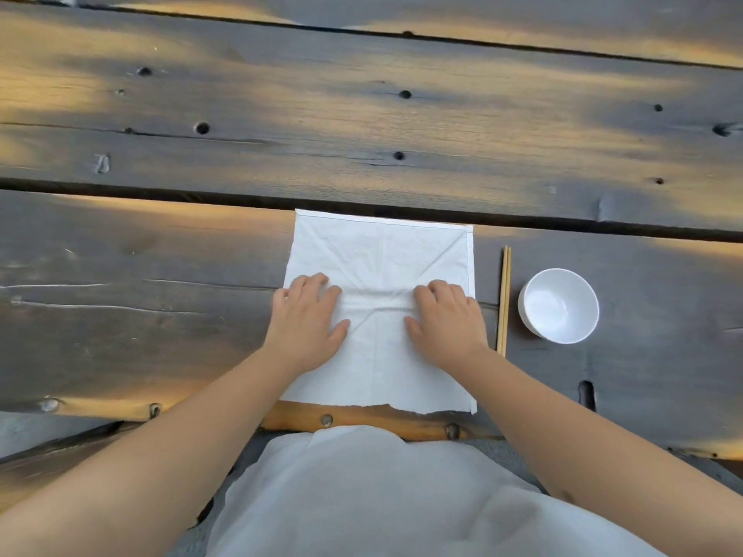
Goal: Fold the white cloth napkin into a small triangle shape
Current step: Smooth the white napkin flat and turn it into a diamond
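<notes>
The white cloth napkin (380,255) lies spread out as a square on the dark wooden table, close to the near edge. Crease lines cross it diagonally and down the middle. My left hand (307,315) rests flat, palm down, on the napkin's left side, fingers spread. On the right side my right hand (444,319) presses flat the same way. Between the two hands the cloth bunches into a small horizontal wrinkle. Neither hand grips the fabric.
A pair of wooden chopsticks (503,299) lies just right of the napkin, pointing away from me. A white bowl (559,305) stands further right. A gap between planks (161,192) runs behind the napkin. My white garment (362,496) hangs below the table edge.
</notes>
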